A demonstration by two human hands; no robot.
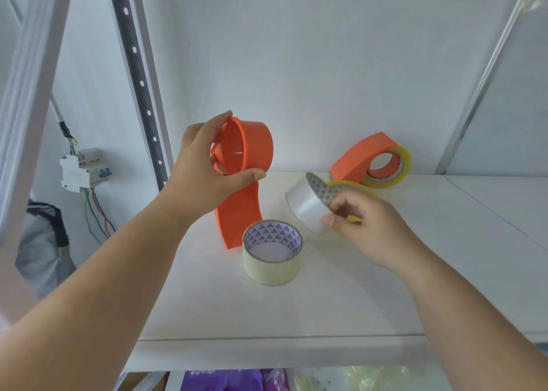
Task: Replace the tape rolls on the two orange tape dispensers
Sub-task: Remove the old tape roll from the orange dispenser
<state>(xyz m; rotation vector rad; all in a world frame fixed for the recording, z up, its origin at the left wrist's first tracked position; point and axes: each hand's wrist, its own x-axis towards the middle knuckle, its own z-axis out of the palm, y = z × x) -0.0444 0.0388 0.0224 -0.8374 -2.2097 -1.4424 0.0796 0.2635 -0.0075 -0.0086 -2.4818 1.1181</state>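
My left hand grips an orange tape dispenser by its bare hub, held upright with its handle tip touching the white shelf. There is no roll on that hub. My right hand holds a clear tape roll tilted just right of the dispenser. A cream tape roll lies flat on the shelf in front. A second orange dispenser at the back right carries a yellowish tape roll. Another yellowish roll lies partly hidden behind my right hand.
A perforated metal upright stands at the shelf's left edge, and another upright at the right. A circuit breaker with wires hangs on the left wall. Purple and pale packages lie on the shelf below.
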